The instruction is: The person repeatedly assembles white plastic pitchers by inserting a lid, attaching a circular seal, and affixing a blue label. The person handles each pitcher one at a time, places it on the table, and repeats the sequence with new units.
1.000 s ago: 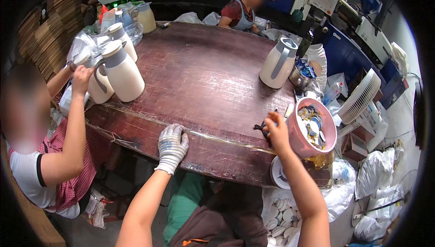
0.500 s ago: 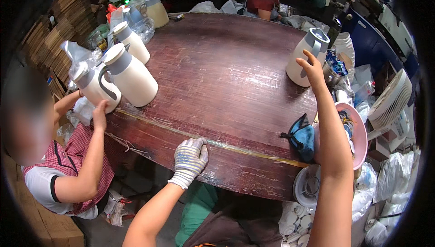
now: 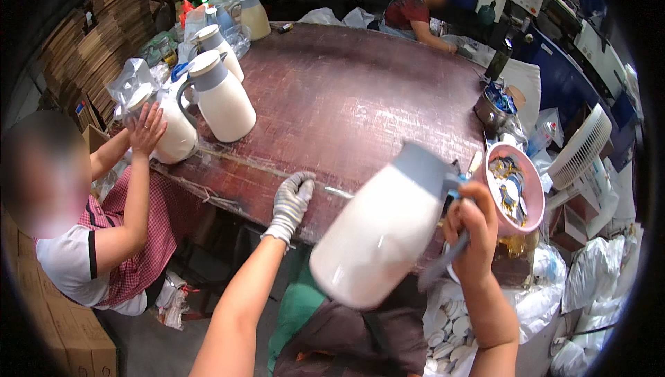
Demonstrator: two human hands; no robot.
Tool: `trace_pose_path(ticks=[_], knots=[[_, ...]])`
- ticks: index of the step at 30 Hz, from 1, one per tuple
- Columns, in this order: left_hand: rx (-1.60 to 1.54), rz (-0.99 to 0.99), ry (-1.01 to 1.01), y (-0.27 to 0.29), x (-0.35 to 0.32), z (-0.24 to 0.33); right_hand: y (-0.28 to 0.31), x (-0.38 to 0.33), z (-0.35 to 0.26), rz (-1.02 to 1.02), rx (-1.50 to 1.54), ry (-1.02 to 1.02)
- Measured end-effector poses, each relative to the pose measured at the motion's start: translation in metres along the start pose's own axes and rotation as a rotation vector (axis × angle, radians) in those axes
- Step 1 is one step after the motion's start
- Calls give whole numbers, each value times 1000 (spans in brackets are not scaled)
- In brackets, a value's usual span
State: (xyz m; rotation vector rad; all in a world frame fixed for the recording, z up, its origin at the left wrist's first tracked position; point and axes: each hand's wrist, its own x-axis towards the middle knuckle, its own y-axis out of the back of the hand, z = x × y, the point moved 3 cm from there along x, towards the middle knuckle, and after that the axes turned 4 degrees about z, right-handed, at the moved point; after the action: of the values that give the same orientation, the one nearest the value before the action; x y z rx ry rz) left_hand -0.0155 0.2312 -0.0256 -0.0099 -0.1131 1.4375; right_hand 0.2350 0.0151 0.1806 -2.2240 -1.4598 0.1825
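My right hand is closed round the grey handle of a white vacuum jug with a grey collar. Held tilted over the near table edge, the jug has its top pointing up and right and its base toward my lap. In a striped knit glove, my left hand rests at the table's front edge with its fingers loosely bent and nothing in them. Two similar jugs stand at the left, a nearer one and a farther one. A co-worker's hand lies on another jug in clear plastic.
A pink basin of small parts stands right of my right hand, near a metal pot. A white fan is farther right. White round pieces fill a bag below. Another person sits across the dark red table.
My right hand has taken the jug from the far right of the table and brought it near me, tilted. The co-worker's hand has moved up their jug. My left hand has shifted slightly.
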Motion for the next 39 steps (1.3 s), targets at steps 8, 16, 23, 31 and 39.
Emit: trace_pose_path(ticks=[8, 16, 23, 31, 39], knots=[[71, -624, 409, -34, -174, 137, 15, -160, 84, 53, -377, -185], [-209, -883, 778, -60, -270, 118, 22, -186, 42, -512, -902, -52], [51, -582, 686, -81, -260, 133, 189, -209, 92, 292, -618, -305], [238, -489, 531, -94, -258, 128, 440, -308, 284, 538, -1357, -787], [173, -429, 560, -88, -258, 142, 407, -305, 211, 582, -1355, -760]])
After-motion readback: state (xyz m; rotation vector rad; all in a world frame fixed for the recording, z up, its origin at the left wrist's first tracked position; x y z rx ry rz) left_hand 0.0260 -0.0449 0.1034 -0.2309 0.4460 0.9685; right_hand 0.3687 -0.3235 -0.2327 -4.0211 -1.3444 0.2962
